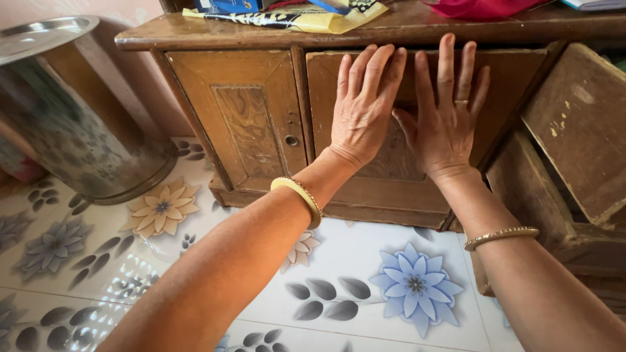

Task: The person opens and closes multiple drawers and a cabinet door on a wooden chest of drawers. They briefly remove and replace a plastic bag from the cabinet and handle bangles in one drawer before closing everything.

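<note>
Left hand (362,107) flat, fingers together; right hand (445,111) flat, fingers spread, both arms outstretched

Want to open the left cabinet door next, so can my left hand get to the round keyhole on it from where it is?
Probably yes: the left hand lies flat on the right door, and the keyhole sits just beside it with nothing between.

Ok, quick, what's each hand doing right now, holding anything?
Left hand: open, fingers flat against the right cabinet door, holding nothing.
Right hand: open, fingers spread, palm pressed on the same door, holding nothing.
</note>
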